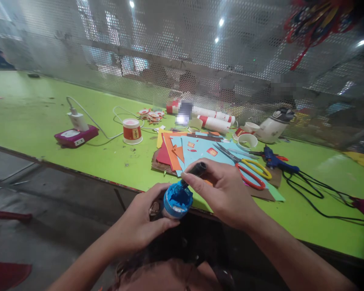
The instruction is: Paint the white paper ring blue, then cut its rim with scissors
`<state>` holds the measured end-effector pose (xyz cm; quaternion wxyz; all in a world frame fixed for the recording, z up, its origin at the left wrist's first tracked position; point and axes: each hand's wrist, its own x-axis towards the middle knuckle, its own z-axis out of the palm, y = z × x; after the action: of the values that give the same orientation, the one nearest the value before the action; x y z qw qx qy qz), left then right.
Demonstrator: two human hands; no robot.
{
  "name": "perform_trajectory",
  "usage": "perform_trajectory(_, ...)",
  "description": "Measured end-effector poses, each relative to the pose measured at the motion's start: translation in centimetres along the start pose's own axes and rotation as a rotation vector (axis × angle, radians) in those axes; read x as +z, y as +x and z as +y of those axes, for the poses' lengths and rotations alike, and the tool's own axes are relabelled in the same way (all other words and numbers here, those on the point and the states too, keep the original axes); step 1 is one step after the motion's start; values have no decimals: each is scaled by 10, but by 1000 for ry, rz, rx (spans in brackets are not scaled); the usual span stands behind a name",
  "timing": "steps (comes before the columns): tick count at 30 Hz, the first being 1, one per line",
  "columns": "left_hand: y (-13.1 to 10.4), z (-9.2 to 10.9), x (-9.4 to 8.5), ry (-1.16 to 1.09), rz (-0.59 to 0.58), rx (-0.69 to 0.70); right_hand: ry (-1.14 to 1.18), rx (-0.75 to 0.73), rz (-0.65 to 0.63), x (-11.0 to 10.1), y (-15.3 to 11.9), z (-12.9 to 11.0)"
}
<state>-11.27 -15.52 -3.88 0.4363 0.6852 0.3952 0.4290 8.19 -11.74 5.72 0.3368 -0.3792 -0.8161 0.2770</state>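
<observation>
My left hand [148, 220] is wrapped round a small cup [177, 208] smeared with blue, tilted so that its blue inside faces up toward me. Between the fingers and thumb of my right hand [221, 188] is a black pen-shaped tool [197, 169]. The tool's lower end meets the cup's far rim, where thick blue lumps show; its tip is hidden. Both hands are just in front of the table's near edge. Beyond my right hand lie scissors [255, 171] with red and yellow handles, on light blue paper [200, 143].
On the green table [109, 161] are a red-and-white paper cup [132, 131], a purple power block [75, 136] with a charger and cable, coloured paper, and rolled cups [214, 123]. A blue glue gun [274, 157] with black cords and a white bottle [273, 127] are at right.
</observation>
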Motion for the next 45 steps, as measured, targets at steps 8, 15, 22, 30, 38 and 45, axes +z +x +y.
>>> perform_trajectory(8,1,-2,-2,42,-3,3,-213,-30,-87,-18,-14,-7)
perform_trajectory(15,1,-3,-1,21,-5,3,-56,91,-113,-12,-15,-13)
perform_trajectory(22,1,-6,-1,12,-23,33,18,40,-5,3,4,-10)
perform_trajectory(30,1,-12,-3,-50,-14,46,-154,-34,16,-5,-8,-5)
perform_trajectory(38,0,-11,-5,-49,-18,35,-154,38,-115,-11,-12,-21)
perform_trajectory(45,-3,-10,-4,-38,-35,18,-48,17,-38,5,5,-13)
